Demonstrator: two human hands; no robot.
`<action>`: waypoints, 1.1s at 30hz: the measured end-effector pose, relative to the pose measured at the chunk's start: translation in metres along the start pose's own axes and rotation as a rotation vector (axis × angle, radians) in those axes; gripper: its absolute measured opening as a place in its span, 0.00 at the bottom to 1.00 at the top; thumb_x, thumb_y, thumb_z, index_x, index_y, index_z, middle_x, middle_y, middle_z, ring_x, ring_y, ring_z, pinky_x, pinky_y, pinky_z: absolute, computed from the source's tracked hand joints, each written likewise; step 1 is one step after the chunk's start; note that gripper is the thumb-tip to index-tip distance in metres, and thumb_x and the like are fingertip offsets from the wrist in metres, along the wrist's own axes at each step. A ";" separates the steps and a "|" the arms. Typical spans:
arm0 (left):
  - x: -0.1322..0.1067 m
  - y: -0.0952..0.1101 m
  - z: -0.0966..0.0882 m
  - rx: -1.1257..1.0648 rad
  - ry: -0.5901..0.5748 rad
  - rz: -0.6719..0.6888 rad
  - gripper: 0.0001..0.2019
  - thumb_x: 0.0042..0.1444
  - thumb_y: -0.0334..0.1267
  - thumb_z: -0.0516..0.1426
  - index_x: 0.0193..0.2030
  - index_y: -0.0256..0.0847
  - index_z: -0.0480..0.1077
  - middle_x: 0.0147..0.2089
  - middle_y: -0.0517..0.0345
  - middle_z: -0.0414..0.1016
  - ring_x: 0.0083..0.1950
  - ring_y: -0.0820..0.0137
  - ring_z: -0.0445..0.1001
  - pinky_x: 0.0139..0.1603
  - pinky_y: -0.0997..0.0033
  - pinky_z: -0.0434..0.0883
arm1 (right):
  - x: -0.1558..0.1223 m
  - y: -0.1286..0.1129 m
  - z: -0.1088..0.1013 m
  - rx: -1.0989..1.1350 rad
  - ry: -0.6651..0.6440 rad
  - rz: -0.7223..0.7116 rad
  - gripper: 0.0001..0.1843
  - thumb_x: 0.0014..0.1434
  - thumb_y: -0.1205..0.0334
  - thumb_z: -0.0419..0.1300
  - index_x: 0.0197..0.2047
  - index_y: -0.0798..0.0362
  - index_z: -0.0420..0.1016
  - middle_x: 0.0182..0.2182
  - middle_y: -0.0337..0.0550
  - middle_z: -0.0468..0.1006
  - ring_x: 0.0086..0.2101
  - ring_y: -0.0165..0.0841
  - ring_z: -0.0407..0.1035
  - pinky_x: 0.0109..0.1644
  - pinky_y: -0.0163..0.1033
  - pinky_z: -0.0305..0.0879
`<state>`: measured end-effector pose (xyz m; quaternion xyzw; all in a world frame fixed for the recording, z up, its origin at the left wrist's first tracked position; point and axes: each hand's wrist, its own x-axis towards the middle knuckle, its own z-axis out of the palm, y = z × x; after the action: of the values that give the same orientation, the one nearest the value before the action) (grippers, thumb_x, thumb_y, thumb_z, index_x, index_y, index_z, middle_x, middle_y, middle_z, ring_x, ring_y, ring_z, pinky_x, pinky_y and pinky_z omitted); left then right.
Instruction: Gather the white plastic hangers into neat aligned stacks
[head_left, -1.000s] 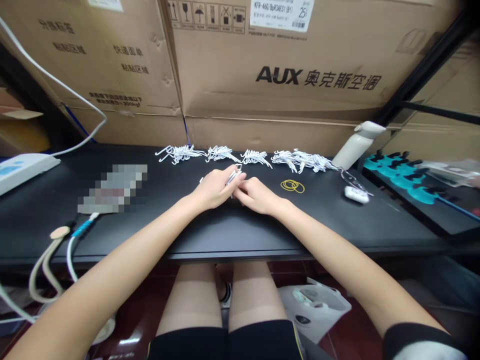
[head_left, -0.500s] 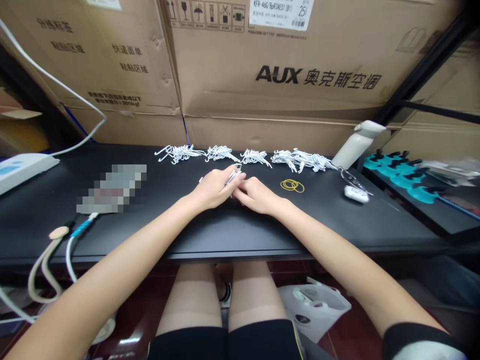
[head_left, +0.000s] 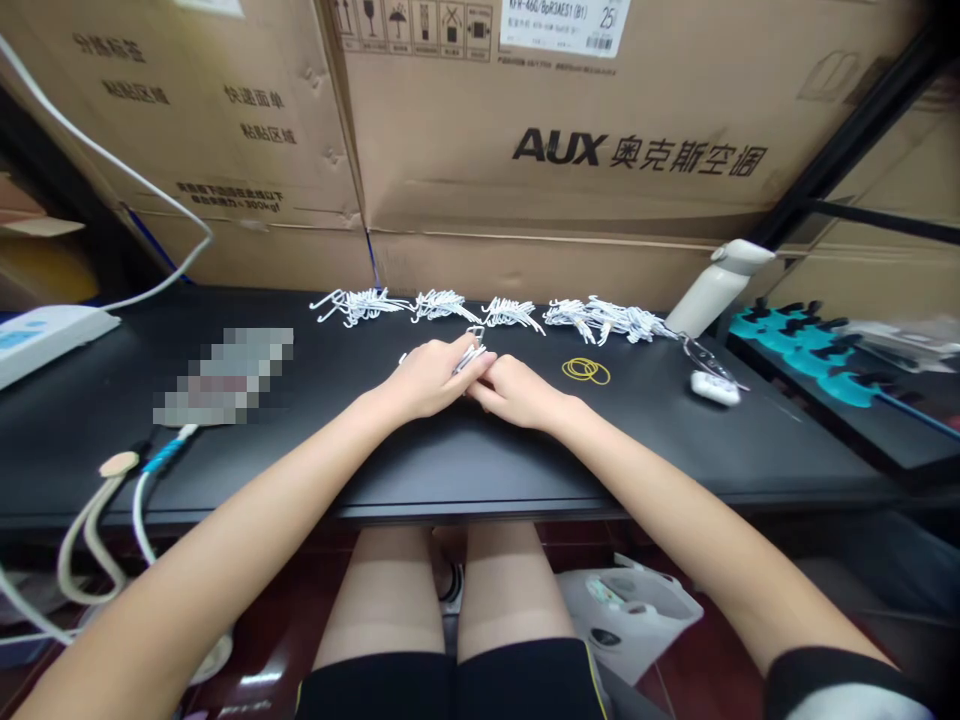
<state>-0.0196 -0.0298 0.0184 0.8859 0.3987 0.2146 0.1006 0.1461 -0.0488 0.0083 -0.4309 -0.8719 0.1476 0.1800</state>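
A small bunch of white wire hooks (head_left: 471,352) pokes out of my left hand (head_left: 433,378), whose fingers are wrapped round it. My right hand (head_left: 517,390) presses against it from the other side, fingers curled and closed; what lies in its fingertips is hidden. Both hands meet just above the black table (head_left: 480,470). Behind them a row of white hook piles runs across the table: one at the left (head_left: 364,306), one at centre left (head_left: 442,305), one at centre (head_left: 512,314) and a larger heap (head_left: 607,320) at the right. Several yellow rubber bands (head_left: 585,371) lie right of my right hand.
A pixelated flat device (head_left: 225,378) with a cable and a power strip (head_left: 56,340) lie at the left. At the right are a white bottle (head_left: 720,288), a white case (head_left: 715,388) and teal objects (head_left: 810,350). Cardboard boxes (head_left: 585,200) stand behind the table.
My hands stay together around the hooks in nearly the same spot. My left thumb and right fingers have shifted slightly. The view has moved a touch.
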 end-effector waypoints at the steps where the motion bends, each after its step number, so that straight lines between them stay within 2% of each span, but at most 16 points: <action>1: 0.000 0.000 0.000 0.005 -0.006 -0.003 0.20 0.65 0.54 0.42 0.34 0.42 0.63 0.25 0.57 0.69 0.26 0.66 0.67 0.28 0.70 0.57 | 0.000 0.000 0.000 -0.004 -0.002 0.001 0.15 0.66 0.62 0.50 0.35 0.58 0.76 0.34 0.49 0.79 0.31 0.31 0.69 0.36 0.34 0.60; 7: 0.000 0.001 -0.001 0.018 -0.043 -0.016 0.22 0.65 0.55 0.40 0.36 0.42 0.64 0.26 0.56 0.70 0.27 0.65 0.69 0.29 0.70 0.58 | -0.002 -0.002 -0.002 -0.062 -0.024 0.006 0.16 0.67 0.61 0.49 0.36 0.58 0.76 0.36 0.51 0.79 0.34 0.34 0.71 0.38 0.35 0.61; 22: 0.000 0.001 -0.002 0.046 -0.073 -0.031 0.23 0.65 0.56 0.38 0.39 0.42 0.65 0.28 0.55 0.72 0.31 0.63 0.71 0.32 0.69 0.62 | -0.003 -0.006 -0.004 -0.096 -0.039 0.020 0.17 0.67 0.60 0.49 0.39 0.58 0.77 0.38 0.51 0.79 0.35 0.34 0.72 0.38 0.35 0.62; 33: -0.001 0.000 -0.001 0.034 -0.057 -0.012 0.22 0.65 0.55 0.39 0.37 0.42 0.64 0.26 0.56 0.70 0.29 0.64 0.69 0.30 0.70 0.59 | -0.004 -0.006 -0.006 -0.119 -0.046 0.021 0.17 0.67 0.61 0.48 0.39 0.58 0.77 0.38 0.50 0.79 0.34 0.34 0.71 0.38 0.34 0.61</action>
<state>-0.0203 -0.0303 0.0193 0.8908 0.4048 0.1819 0.0980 0.1460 -0.0549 0.0153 -0.4465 -0.8784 0.1071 0.1326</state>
